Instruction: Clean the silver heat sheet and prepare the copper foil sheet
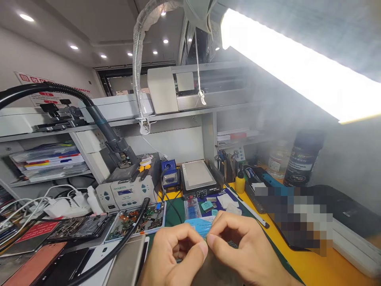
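My left hand point(175, 256) and my right hand point(245, 248) meet low in the middle of the view. On each, thumb and forefinger are pinched, with the tips of the two hands touching or almost touching. Whatever is between the fingertips is too small or hidden to make out. Just behind the fingers lies a light blue printed packet point(195, 225), partly covered by my hands. Beyond it, small teal pieces point(207, 205) and white sheets point(228, 201) rest on a dark blue mat.
Left of my hands are a tray of small electronic parts point(122, 216), a black hose point(131, 234) and several phones. A soldering station point(127, 190) and a flat heating plate point(198, 176) stand behind. To the right are a yellow bottle point(239, 184) and a dark can point(302, 163). A bright lamp point(297, 67) hangs overhead.
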Motion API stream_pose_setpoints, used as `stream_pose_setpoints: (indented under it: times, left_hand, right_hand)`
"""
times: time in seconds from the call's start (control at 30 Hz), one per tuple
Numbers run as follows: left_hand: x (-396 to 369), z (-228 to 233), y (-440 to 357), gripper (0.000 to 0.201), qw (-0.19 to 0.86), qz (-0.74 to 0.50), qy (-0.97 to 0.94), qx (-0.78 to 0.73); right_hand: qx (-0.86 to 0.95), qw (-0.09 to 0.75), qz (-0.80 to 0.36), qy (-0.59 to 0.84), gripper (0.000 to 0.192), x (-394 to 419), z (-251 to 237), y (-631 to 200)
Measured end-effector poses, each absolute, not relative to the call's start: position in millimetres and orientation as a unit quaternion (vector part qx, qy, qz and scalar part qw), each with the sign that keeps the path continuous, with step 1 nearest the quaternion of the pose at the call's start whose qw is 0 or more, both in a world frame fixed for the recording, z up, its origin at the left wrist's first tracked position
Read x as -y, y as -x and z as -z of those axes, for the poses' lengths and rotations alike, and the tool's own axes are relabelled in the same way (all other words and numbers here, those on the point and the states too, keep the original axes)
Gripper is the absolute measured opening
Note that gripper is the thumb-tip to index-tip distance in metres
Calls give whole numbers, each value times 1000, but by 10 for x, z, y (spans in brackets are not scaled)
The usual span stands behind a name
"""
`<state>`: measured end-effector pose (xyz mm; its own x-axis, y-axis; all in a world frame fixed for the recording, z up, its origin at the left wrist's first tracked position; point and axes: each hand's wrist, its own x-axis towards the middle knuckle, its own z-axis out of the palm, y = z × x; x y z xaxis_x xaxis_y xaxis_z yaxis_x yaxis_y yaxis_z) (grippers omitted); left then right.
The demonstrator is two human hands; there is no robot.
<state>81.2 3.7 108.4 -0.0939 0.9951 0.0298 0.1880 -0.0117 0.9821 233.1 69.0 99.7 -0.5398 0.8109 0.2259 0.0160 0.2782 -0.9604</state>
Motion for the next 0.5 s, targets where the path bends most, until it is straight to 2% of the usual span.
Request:
stream_pose_setpoints:
  times: [0.2,0.33,0.5]
  left_hand:
    - [-66,-1077,-792,29,412,-508,-506,-563]
    - [-85,-1048,-764,28,394,-535,-507,-549]
    - [-112,-985,-759,17,337,-568,-533,-528]
  right_hand:
    - [674,309,-615,267,38,-815,-1013,-2382]
    - [654,284,-662,232,25,-858,-1005,-2439]
    - [669,285,-635,260,20,-841,-998,-2438]
